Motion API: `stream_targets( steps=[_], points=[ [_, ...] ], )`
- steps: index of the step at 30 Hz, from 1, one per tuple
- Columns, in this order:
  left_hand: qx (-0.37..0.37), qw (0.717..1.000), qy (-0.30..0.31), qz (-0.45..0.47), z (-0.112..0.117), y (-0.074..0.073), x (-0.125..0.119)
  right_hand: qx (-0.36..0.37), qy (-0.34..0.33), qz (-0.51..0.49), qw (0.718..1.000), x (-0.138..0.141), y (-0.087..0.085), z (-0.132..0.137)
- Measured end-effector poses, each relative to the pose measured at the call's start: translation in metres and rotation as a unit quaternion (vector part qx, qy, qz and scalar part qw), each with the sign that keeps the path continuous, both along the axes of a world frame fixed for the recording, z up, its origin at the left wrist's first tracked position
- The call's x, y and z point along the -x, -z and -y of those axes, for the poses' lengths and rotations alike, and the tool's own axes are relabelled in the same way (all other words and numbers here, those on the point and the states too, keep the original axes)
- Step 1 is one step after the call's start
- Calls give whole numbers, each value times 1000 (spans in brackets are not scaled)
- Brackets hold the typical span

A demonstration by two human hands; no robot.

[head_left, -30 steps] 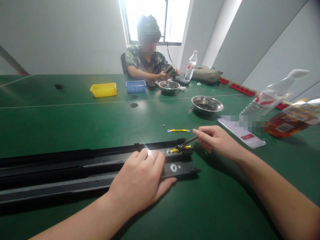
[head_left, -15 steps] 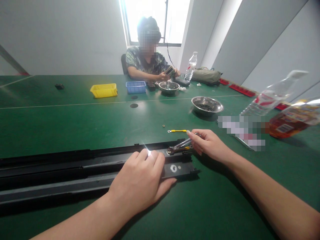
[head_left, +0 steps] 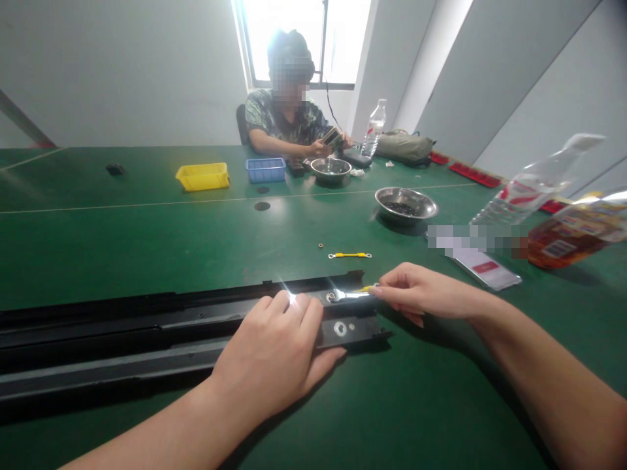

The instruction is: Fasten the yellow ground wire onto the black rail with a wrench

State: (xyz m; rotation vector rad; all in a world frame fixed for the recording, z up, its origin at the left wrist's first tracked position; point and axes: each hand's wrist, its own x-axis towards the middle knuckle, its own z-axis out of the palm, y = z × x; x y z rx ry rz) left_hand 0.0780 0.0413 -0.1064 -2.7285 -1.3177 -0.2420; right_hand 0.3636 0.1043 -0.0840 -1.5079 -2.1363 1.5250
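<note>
My left hand [head_left: 274,343] is wrapped over the long black metal rails [head_left: 196,320], pressing near their right end, its thumb on the near side. Between the thumb and fingers of my right hand [head_left: 424,290] is the handle end of a shiny wrench [head_left: 351,296]. The wrench's head sits around a fastener on the far rail, its handle pointing right. Part of a yellow cable [head_left: 366,288] shows behind the handle. Beyond the rails lies another short yellow cable [head_left: 351,255] with ring terminals at both ends. Close to it is a small brass-coloured ring [head_left: 320,245].
A steel bowl [head_left: 406,203] of small dark parts stands beyond my right hand. On the right are a phone [head_left: 484,264] and two bottles, one an amber drink [head_left: 563,238]. Across the table sits a person [head_left: 289,117], near yellow [head_left: 203,177] and blue [head_left: 265,171] trays.
My right hand has moved down and toward me, swinging the wrench handle until it lies nearly along the rail. The loose yellow cable is now fully uncovered. My left hand stays put.
</note>
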Motion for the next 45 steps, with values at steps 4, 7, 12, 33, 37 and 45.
stream_targets(
  steps=[4, 7, 12, 33, 37, 45],
  points=[
    [2, 1000, -1, 1, 1, 1, 1, 14, -9, -3, 1000, -5, 1, -2],
    [1, 1000, -1, 2, 1, 2, 1, 16, -11, -2, 1000, -8, 2, -3],
    [2, 1000, -1, 2, 0, 0, 1, -23, 48, -2, 999, -5, 1, -4],
    [14, 1000, 0, -1, 0, -2, 1, -160, 172, -137, 962, 19, 33, -7],
    [13, 1000, -1, -1, 0, -1, 1, -141, 160, -87, 973, 16, 29, -7],
    [7, 1000, 0, 3, -1, -1, 1, -35, 38, 11, 999, 7, 5, -1]
  ],
)
